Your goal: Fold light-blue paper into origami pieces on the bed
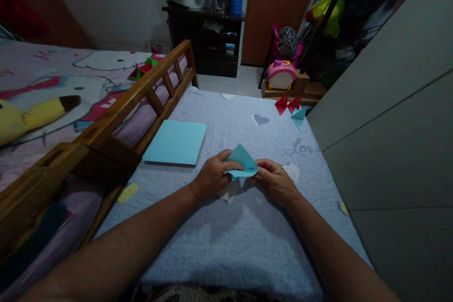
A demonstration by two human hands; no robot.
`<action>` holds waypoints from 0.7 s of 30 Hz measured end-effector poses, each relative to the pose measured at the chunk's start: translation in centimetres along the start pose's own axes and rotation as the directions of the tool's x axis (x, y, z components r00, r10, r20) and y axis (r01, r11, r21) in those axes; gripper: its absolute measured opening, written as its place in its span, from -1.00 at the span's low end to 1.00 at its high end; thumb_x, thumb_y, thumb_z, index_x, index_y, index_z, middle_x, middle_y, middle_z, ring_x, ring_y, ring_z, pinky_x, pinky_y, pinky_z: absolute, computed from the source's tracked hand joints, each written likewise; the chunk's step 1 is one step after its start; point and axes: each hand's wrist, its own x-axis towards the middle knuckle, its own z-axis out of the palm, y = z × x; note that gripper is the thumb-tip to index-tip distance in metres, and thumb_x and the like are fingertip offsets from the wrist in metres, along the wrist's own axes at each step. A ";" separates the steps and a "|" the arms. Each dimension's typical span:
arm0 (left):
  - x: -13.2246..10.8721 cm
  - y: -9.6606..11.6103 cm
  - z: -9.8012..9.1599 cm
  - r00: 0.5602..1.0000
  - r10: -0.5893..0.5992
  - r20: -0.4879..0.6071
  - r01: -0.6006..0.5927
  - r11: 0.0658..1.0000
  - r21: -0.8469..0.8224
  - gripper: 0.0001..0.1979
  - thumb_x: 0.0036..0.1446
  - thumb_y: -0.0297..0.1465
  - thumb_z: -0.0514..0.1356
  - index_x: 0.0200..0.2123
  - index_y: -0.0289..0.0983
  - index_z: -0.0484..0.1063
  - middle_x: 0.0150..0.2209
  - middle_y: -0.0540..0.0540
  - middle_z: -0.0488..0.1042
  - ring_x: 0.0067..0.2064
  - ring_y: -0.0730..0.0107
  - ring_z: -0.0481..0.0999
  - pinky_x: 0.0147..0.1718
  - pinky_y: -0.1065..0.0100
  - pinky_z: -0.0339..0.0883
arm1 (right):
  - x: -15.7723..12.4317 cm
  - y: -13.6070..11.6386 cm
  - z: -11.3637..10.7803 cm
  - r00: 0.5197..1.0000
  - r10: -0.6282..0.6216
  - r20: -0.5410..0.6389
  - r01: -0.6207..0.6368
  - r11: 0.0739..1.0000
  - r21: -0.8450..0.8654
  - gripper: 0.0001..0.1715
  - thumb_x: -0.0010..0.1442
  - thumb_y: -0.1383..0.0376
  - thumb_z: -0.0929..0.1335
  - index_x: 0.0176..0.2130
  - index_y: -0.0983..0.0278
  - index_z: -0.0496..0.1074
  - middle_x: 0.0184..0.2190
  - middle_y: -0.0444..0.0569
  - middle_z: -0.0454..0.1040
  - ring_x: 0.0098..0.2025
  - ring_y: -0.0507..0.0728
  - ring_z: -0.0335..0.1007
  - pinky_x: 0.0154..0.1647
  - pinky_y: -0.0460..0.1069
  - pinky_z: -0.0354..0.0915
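Observation:
A light-blue sheet of origami paper (242,156), partly folded with a point at the top, is held above the bed between my two hands. My left hand (214,172) grips its left side, with the thumb lying across the front. At its right corner, the fingertips of my right hand (274,180) pinch the paper. The fingers behind the paper are partly hidden. To the left of my left hand, a flat square of light-blue paper (175,142) rests on the bedspread.
Folded red paper shapes (281,104) and a folded light-blue one (299,117) sit at the bed's far right corner. A wooden rail (141,92) borders the left side. A pale cabinet (396,151) stands along the right. Patterned cloth covers the bed (226,236).

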 end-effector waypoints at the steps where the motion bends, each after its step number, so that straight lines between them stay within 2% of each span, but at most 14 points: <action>1: 0.0 0.1 0.0 1.000 0.008 -0.003 -0.008 1.000 0.001 -0.73 0.13 -0.57 0.19 -0.16 -0.23 0.61 -0.15 -0.12 0.47 -0.18 0.37 0.52 -0.18 0.38 0.45 | 0.0 0.0 -0.1 1.000 -0.001 0.008 0.001 1.000 0.002 -0.73 -0.01 0.15 0.56 -0.31 0.23 0.61 -0.41 -0.12 0.55 -0.44 -0.02 0.39 -0.35 -0.11 0.33; 8: 0.2 0.2 -0.1 0.996 0.079 -0.050 -0.081 0.996 -0.031 -0.80 0.21 -0.48 0.21 -0.10 -0.28 0.56 -0.13 -0.18 0.54 -0.14 0.33 0.56 -0.12 0.29 0.49 | -0.1 -0.1 -0.3 1.000 0.024 0.019 -0.024 0.999 0.033 -0.72 -0.04 0.16 0.58 -0.32 0.24 0.60 -0.44 -0.12 0.53 -0.44 -0.01 0.38 -0.36 -0.09 0.35; 16: 0.2 0.2 0.0 0.991 0.130 -0.039 -0.131 0.991 -0.016 -0.75 0.21 -0.44 0.25 -0.02 -0.25 0.53 -0.07 -0.21 0.55 -0.10 0.30 0.57 -0.09 0.20 0.51 | -0.1 -0.2 -0.1 0.999 0.022 0.039 -0.023 1.000 0.019 -0.71 -0.04 0.15 0.58 -0.34 0.24 0.57 -0.48 -0.15 0.48 -0.46 -0.02 0.35 -0.38 -0.10 0.33; 21: 0.3 0.4 -0.2 0.990 0.143 -0.022 -0.143 0.989 -0.022 -0.76 0.23 -0.42 0.24 -0.03 -0.25 0.53 -0.07 -0.21 0.55 -0.10 0.31 0.57 -0.11 0.23 0.52 | -0.1 -0.3 -0.2 0.997 0.014 0.074 -0.013 1.000 -0.005 -0.73 -0.05 0.18 0.58 -0.33 0.23 0.56 -0.45 -0.14 0.47 -0.44 -0.01 0.33 -0.40 -0.10 0.32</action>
